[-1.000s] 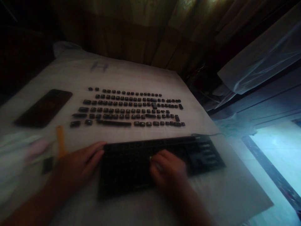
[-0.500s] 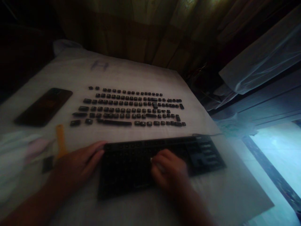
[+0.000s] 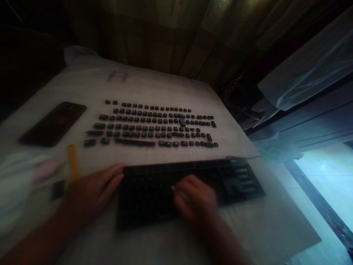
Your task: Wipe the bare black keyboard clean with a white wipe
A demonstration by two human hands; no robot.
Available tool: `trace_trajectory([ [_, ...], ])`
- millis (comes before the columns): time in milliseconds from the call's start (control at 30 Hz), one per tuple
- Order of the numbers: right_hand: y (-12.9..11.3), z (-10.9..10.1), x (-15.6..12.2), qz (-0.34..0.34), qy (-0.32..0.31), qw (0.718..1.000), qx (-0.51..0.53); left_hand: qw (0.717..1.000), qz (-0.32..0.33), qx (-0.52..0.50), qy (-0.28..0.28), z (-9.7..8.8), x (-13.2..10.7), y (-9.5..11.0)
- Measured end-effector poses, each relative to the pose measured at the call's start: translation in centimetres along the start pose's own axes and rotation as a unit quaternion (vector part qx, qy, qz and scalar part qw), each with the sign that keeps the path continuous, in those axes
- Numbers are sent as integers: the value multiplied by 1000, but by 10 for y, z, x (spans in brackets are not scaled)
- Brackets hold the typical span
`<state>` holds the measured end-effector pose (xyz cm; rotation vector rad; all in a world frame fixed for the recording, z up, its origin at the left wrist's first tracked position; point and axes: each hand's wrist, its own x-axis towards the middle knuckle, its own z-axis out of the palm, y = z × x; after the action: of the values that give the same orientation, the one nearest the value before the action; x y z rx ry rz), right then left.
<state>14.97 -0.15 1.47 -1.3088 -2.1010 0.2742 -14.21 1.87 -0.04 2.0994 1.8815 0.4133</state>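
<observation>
A black keyboard base (image 3: 237,178) with its keycaps off lies on the white sheet near me. My left hand (image 3: 92,189) rests flat at its left edge, fingers stretched out against the frame. Over the middle of the base my right hand (image 3: 194,200) is curled, fingers pinched on a small pale thing that I cannot make out. Several rows of loose black keycaps (image 3: 151,123) are laid out beyond the base in keyboard order.
A dark phone (image 3: 53,123) lies at the left. A yellow tool (image 3: 72,162) and a small black piece (image 3: 57,189) sit by my left hand, beside crumpled pale material (image 3: 19,180). The white sheet (image 3: 275,228) ends at the right, over a bright floor.
My right hand has shifted slightly left over the keyboard base. The left hand stays where it was.
</observation>
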Motion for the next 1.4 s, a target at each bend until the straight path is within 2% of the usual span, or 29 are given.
trace_trajectory([
  [400, 5, -5, 0, -5, -5, 999, -37, 1000, 8, -3, 2, 0, -1, 0],
  [633, 12, 3, -6, 38, 28, 998, -44, 1000, 9, -4, 2, 0, -1, 0],
  [833, 12, 2, -8, 44, 24, 998, -47, 1000, 2, -13, -1, -1, 1, 2],
  [1100, 4, 2, -2, -21, 25, 999, -17, 1000, 3, -8, -6, -2, 0, 4],
  [1200, 2, 3, 0, -45, 6, 998, -33, 1000, 8, -3, -2, -1, 0, 1],
  [1400, 3, -1, 1, -35, -5, 998, -50, 1000, 22, -4, 6, 2, -1, -2],
])
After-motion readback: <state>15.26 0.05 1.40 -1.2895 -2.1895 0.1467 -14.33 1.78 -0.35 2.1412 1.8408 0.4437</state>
